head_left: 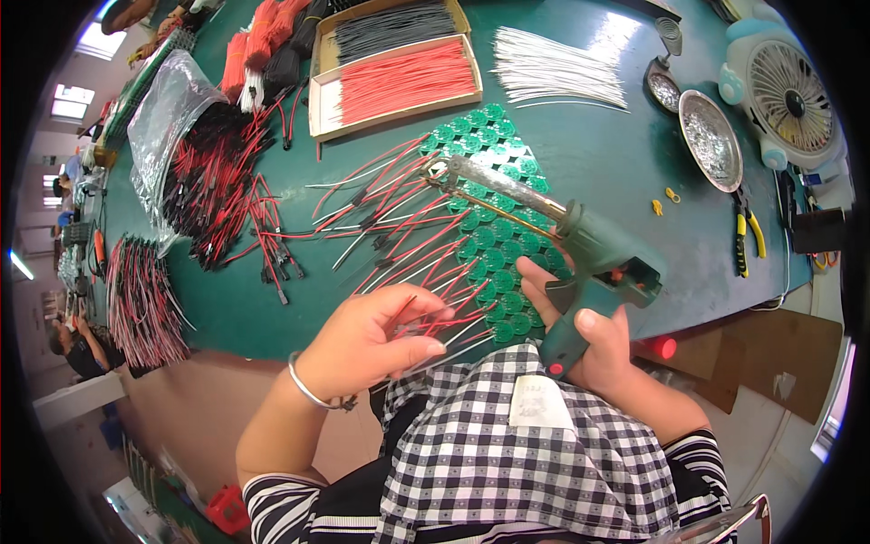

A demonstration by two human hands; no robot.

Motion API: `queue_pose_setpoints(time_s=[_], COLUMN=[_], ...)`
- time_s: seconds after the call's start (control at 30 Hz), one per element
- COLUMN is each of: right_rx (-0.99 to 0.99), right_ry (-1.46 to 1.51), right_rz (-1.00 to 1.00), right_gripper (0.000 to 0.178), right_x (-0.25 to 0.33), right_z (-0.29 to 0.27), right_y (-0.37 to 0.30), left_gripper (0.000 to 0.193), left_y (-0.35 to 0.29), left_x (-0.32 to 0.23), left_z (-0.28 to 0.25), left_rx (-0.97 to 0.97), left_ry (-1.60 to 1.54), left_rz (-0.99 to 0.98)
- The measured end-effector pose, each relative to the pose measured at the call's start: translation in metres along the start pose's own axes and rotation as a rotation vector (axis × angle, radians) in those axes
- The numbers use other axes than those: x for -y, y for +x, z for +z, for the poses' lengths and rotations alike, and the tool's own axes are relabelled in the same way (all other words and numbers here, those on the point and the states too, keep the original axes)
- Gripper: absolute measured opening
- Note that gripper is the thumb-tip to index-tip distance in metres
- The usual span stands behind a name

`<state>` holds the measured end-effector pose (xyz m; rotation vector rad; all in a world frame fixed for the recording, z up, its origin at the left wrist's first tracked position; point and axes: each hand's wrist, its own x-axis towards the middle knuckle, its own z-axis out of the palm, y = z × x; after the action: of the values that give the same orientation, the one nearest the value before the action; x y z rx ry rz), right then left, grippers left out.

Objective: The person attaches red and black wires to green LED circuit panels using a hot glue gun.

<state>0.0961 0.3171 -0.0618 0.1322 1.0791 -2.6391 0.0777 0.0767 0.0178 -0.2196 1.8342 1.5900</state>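
My right hand (603, 349) grips a green trigger-type soldering gun (603, 240) by its handle. The gun's long metal barrel points to the far left, its tip over the upper left part of a panel of small round green circuit boards (494, 236). Red and white wires (412, 222) fan out leftward from the panel's left edge, some with black connectors. My left hand (367, 340) is over the wires at the panel's near end. Its fingers are bent and slightly blurred, with thumb and fingertips apart. Wires show in the gap, and no firm hold is visible.
Cardboard boxes hold red wires (408, 82) and black wires (394, 34). White wires (557, 68) lie behind the panel; wire bundles (213, 181) lie left. To the right are a metal dish (711, 140), yellow-handled cutters (749, 234) and a small fan (788, 100).
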Motion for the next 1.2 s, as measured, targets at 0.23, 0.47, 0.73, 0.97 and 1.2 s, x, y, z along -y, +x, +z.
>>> queue_pose_setpoints(time_s=[0.23, 0.47, 0.73, 0.97, 1.2], right_rx=[0.026, -0.103, -0.134, -0.17, -0.154], right_ry=[0.075, 0.104, 0.015, 0.018, 0.0], right_rz=[-0.078, -0.082, -0.284, -0.368, -0.432], right_gripper=[0.067, 0.077, 0.074, 0.071, 0.068], right_x=[-0.011, -0.006, 0.002, 0.004, 0.004], right_z=[-0.009, -0.001, -0.012, -0.013, -0.017], right_y=[-0.003, -0.006, -0.006, -0.008, 0.005], left_gripper=[0.039, 0.04, 0.041, 0.038, 0.041], left_y=[-0.026, 0.005, 0.031, 0.033, 0.033], left_x=[-0.011, 0.028, 0.047, 0.045, 0.033], left_z=[-0.028, 0.042, 0.031, 0.045, 0.047], left_rx=[-0.25, -0.336, -0.392, -0.359, -0.348], left_ry=[0.787, 1.078, 1.131, 1.133, 1.125], left_rz=[0.385, 0.822, 0.836, 0.834, 0.801])
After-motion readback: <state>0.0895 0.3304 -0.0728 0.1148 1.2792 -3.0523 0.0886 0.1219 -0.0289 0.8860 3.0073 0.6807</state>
